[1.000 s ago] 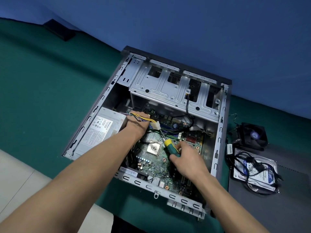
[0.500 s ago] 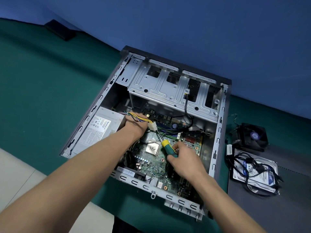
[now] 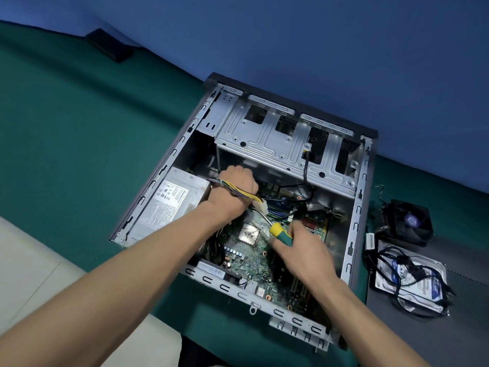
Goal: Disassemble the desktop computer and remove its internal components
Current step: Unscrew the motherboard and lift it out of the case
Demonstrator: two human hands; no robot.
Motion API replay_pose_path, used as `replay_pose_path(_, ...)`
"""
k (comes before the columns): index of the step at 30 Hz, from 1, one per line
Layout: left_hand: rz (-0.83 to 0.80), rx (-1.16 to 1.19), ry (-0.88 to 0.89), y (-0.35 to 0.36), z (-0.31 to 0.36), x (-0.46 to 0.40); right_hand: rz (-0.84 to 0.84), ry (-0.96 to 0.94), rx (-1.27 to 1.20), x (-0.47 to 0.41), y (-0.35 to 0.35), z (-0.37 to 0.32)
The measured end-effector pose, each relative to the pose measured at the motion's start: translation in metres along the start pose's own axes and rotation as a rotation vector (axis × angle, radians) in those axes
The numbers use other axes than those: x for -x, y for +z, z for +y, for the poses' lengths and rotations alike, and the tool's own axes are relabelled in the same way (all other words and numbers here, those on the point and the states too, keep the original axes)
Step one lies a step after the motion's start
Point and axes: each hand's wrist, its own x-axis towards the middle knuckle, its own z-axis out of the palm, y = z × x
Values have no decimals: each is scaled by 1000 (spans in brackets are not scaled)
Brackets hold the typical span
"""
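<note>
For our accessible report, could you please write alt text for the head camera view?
A person's right hand grips a yellow-green screwdriver over the motherboard of an open computer case, while the left hand holds aside power cables. A removed fan and hard drive lie beside it.

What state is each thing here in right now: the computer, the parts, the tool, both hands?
Grey metal computer case: lying flat, side open.
Green motherboard: still inside.
Grey power supply box: still inside.
Yellow-and-green screwdriver: gripped, tip down among the parts.
Right hand: grips the screwdriver.
Left hand: reaching inside, coloured wire bundle across it.
Black cooling fan: removed, beside the case.
Hard drive: removed, cables on top.
</note>
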Motion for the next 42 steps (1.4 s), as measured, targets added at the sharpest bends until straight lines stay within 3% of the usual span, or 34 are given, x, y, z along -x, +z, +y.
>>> replay_pose_path(5, 262, 457, 52, 11, -3, 22, 22, -21, -90, -8, 6, -3)
replay_pose_path(7, 198, 373, 195, 10, -7, 20, 23, -2, -121, -15, 7, -5)
replay_pose_path(9, 20, 288, 341, 12, -8, 21, -3, -14, -91, -20, 10, -7)
replay_pose_path(11, -64, 255, 382, 18, -7, 22, 5, -18, -4, -23, 12, -8)
replay_pose_path(14, 36, 207, 277, 19, -5, 18, 30, -53, 144, -29, 14, -8)
replay_pose_path(17, 143, 172, 303, 19, -4, 15, 8, -106, 240, -32, 16, -11)
replay_pose_path(22, -228, 108, 211, 23, -9, 15, 27, -223, 236, -36, 9, -20)
replay_pose_path(26, -233, 133, 85, 21, -11, 21, 178, -333, -7, -54, 3, -39)
replay_pose_path(29, -209, 146, 94, 13, -11, 26, 195, -410, 25, -78, 3, -51)
replay_pose_path(34, -246, 76, 131, 11, -15, 30, -118, -166, -42, -126, 19, -58)
replay_pose_path(38, -244, 76, 125, 13, -15, 30, -67, -89, -153, -156, 35, -91)
replay_pose_path(42, -208, 148, 105, 17, -16, 27, 73, -55, -50, -177, 43, -92)
